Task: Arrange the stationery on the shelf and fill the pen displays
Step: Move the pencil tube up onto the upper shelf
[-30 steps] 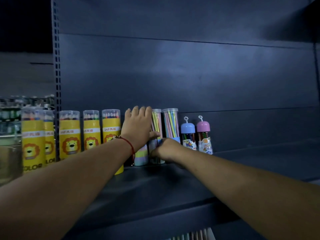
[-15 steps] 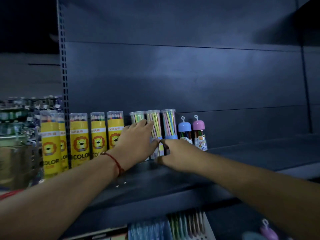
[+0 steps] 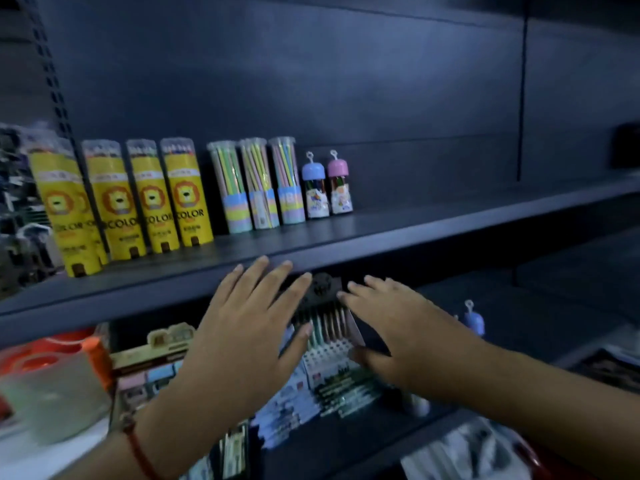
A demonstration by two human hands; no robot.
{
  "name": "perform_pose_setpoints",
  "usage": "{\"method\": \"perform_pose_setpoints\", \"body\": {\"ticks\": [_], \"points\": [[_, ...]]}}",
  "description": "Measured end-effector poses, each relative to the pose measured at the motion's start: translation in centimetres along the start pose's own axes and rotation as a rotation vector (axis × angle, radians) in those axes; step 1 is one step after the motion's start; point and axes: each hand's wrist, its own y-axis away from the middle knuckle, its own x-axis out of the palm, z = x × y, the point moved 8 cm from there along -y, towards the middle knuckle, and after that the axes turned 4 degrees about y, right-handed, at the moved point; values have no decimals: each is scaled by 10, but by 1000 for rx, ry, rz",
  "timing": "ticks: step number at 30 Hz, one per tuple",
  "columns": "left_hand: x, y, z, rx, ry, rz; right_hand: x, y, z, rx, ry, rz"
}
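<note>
Yellow lion-print coloured-pencil tubes, clear pastel pencil tubes and two capped tubs line the shelf near its front edge. Below, left hand and right hand, fingers spread, flank a pen pack.

Shelf bare right of capsule tubes; left packed.

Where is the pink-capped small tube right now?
In the head view, the pink-capped tube stands upright on the upper shelf at the right end of the row, right beside the blue-capped tube, with bare shelf to its right.
</note>
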Motion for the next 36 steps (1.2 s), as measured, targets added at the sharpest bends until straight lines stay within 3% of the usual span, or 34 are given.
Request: {"method": "perform_pose_setpoints", "body": {"ticks": [6,12,17,20,23,26,30,32,36], "points": [[65,19,-53,33,150,143,95,26,-59,197,35,160],[118,9,-89,-14,317,287,129,27,-105,336,-9,226],[143,3,-99,-39,336,369,144,25,-112,392,-46,165],[151,4,-102,-37,329,392,141,28,-111,383,-74,-76],[158,7,-104,-42,345,388,150,41,-114,449,-371,-211],[160,10,-106,-49,374,377,149,47,-120,498,-518,-322],[160,16,-109,-62,437,359,144,54,-117,546,-689,-288],[160,20,-110,-90,548,366,133,58,-110,549,-784,-275],[159,28,-113,-303,1096,438,97,65,-89,486,-912,-291]]}}
